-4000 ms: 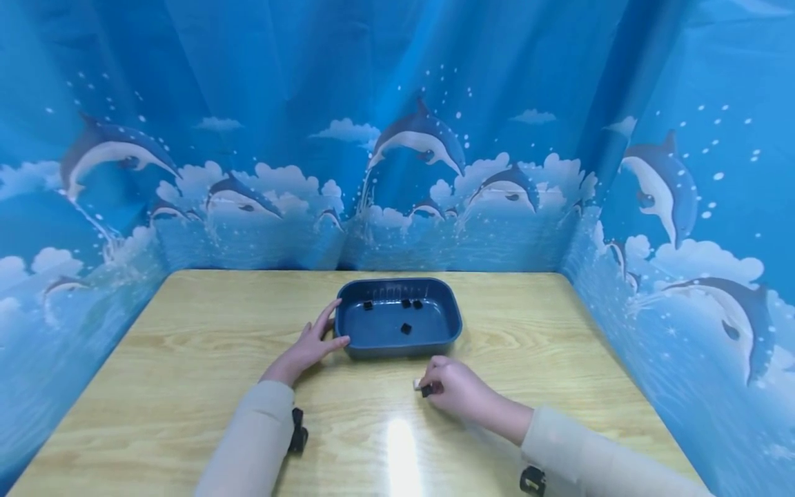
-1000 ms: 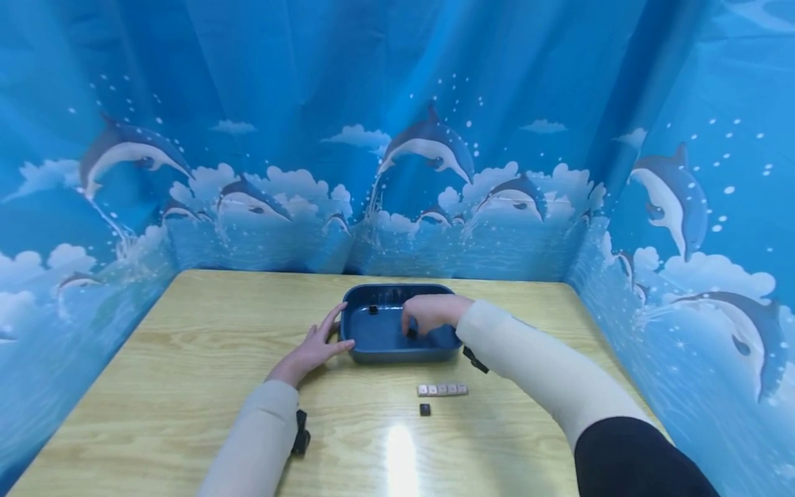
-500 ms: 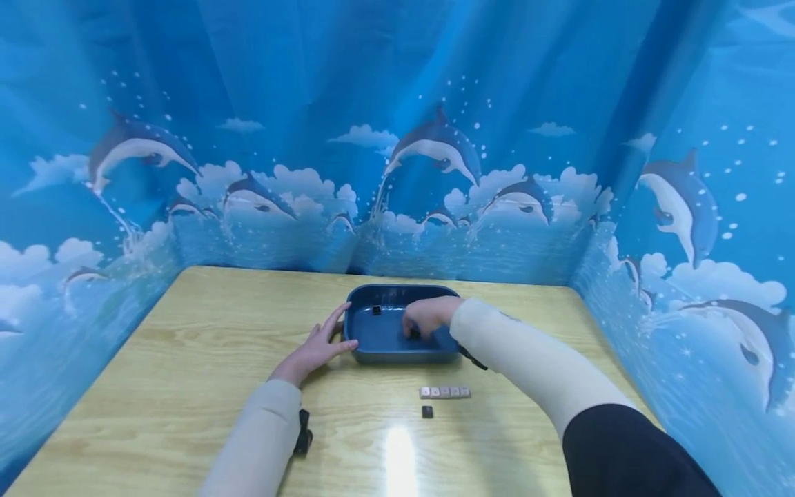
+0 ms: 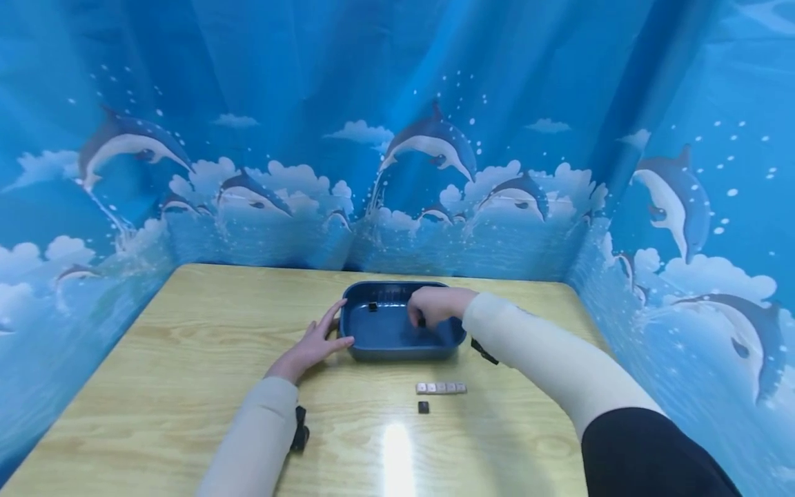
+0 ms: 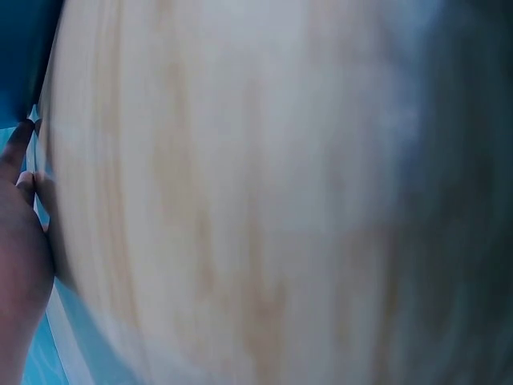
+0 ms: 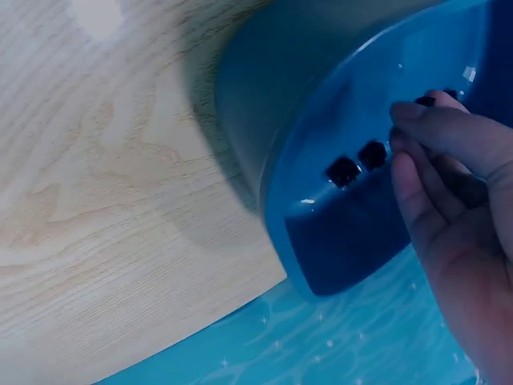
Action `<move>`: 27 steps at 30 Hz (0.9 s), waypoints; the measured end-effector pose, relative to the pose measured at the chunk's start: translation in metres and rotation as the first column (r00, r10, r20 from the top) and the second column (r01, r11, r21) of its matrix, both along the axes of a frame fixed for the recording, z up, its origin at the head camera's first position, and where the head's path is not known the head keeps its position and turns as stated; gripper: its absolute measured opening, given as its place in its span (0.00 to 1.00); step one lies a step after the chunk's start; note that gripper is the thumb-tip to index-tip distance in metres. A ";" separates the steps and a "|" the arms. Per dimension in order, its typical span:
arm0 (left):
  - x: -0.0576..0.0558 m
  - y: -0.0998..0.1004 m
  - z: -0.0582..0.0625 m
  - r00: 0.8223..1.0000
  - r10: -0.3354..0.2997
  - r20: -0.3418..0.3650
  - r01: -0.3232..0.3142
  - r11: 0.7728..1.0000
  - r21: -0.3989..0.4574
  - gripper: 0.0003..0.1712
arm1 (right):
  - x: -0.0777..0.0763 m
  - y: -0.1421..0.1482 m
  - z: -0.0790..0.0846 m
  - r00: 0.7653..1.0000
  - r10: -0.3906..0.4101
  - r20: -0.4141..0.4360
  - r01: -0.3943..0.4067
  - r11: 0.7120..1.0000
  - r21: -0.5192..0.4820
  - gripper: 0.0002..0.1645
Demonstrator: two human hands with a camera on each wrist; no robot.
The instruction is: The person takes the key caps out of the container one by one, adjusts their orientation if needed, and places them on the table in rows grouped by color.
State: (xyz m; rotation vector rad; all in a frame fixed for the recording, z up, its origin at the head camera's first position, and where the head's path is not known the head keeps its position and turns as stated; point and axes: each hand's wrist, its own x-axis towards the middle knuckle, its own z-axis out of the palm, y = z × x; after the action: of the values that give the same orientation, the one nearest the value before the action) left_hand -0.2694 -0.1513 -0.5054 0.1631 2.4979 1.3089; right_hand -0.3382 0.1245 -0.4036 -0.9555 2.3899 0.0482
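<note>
Since four seconds ago, the right hand (image 4: 437, 304) has moved from the pale wood-grain surface (image 4: 186, 386) into a glossy dark blue rectangular tray (image 4: 404, 354), and a straight row of five small whitish square blocks (image 4: 441, 388) now shows in front of that tray. Its grip is closed to a pinch, with one small black square block (image 4: 421, 322) between thumb and fingers, within the tray's right part. At the tray's left end, the left hand (image 4: 312, 348) has stayed with thumb and fingers spread, touching the rim and pinching nothing.

As for progress, the whitish row looks complete as it stands. Work on the black pieces seems barely begun: a lone black block (image 4: 424, 407) lies just in front of the row's left end, apart from it. Left in the tray are a pair of black blocks (image 6: 343, 172), close together, and a farther black block (image 4: 373, 306) towards its left end.
</note>
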 end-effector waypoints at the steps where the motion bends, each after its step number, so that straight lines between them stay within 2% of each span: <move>1: 0.000 0.000 0.000 1.000 -0.003 0.001 0.003 1.000 -0.003 0.50 | 0.001 0.003 0.002 1.000 -0.005 0.004 0.005 1.000 -0.018 0.17; 8: 0.000 -0.001 0.001 1.000 -0.010 -0.003 0.010 1.000 -0.003 0.49 | 0.013 0.026 0.011 0.997 -0.066 0.035 0.071 0.987 -0.147 0.16; 17: -0.001 -0.001 0.003 0.999 -0.035 -0.005 0.035 0.999 0.005 0.50 | 0.039 0.047 0.022 0.985 -0.126 0.118 0.156 0.941 -0.299 0.18; 22: -0.001 -0.001 0.004 0.999 -0.036 -0.024 0.036 0.999 -0.001 0.50 | 0.052 0.056 0.020 0.978 -0.156 0.137 0.196 0.915 -0.354 0.17; 27: -0.001 0.000 0.002 0.998 -0.043 -0.038 0.043 0.999 0.000 0.50 | 0.067 0.062 0.015 0.982 -0.134 0.132 0.177 0.895 -0.410 0.18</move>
State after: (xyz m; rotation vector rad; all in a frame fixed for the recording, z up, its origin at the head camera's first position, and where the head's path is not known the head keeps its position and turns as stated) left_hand -0.2707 -0.1511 -0.5031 0.2423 2.5112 1.3011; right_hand -0.2713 0.1861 -0.3887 -0.9197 2.4194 -0.5860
